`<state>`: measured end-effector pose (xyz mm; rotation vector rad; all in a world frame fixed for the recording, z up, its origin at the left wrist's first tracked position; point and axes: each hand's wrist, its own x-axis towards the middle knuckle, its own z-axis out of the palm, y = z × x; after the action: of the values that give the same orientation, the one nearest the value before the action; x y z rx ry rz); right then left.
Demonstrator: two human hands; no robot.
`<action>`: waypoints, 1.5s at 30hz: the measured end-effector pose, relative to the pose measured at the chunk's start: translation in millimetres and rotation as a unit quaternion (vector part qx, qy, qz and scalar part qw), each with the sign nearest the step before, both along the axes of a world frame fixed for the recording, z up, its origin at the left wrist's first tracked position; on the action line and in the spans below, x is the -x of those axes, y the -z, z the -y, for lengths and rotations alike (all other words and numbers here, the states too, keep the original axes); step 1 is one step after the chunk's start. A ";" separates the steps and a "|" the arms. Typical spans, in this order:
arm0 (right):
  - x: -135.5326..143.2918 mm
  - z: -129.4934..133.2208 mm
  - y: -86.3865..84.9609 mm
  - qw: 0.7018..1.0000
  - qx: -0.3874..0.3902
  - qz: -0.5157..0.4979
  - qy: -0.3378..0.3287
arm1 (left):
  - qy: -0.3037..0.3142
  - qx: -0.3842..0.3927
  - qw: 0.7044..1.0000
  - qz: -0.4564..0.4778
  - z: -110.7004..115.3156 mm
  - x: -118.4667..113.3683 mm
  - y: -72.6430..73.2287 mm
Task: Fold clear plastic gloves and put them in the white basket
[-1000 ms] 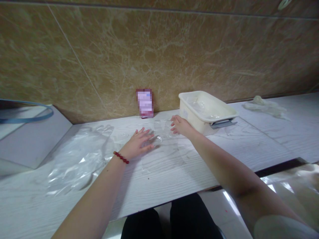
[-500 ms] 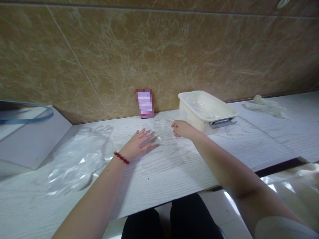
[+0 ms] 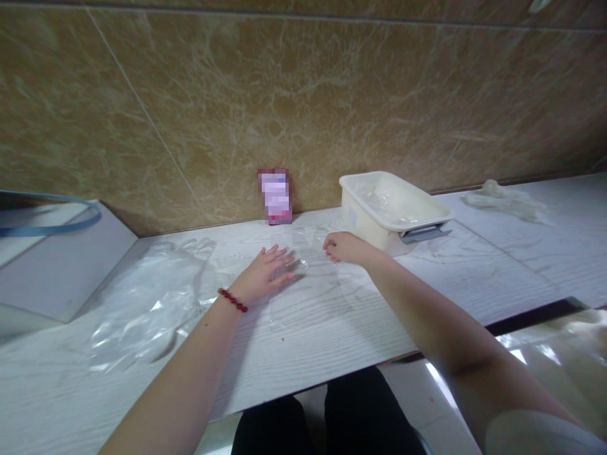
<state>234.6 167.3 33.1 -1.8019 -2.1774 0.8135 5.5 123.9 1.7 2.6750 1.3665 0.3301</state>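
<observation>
**Clear film [image 3: 317,281] mid-frame, cream bin [image 3: 370,221] close by**

At bottom centre, black-clad legs [image 3: 272,430] below the white table [image 3: 303,360]. At left, a crumpled plastic pile [image 3: 147,297]. Over the film's left part, left hand [image 3: 268,273], fingers spread wide, grasping nothing. At its upper right, right hand [image 3: 344,247], fingers curled; cannot tell whether pinching film. Right behind, in the way on that side, the bin. Towards upper centre, a blurred screen [image 3: 276,197] upright against the marbled wall [image 3: 303,107].

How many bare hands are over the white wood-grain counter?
2. The left bare hand, spread open, is over clear plastic film; the right bare hand, curled, is at the film's right side, by the open cream plastic tub. No other hand shows.
</observation>
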 end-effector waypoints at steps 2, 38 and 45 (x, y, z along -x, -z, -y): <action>0.2 3.4 -7.1 0.999 -0.011 0.037 -0.030 | 0.002 -0.003 1.000 -0.004 0.3 -3.0 0.0; -14.2 71.1 4.4 0.959 -0.131 0.178 -0.175 | 0.009 -0.003 1.000 -0.006 1.8 -33.6 8.3; -47.1 113.1 5.1 0.960 -0.185 0.102 -0.183 | -0.017 -0.070 0.988 0.138 21.7 -12.2 -27.4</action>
<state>281.7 54.2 28.0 -1.3738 -2.6267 0.2504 17.8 102.2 29.2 2.5896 1.3494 0.7940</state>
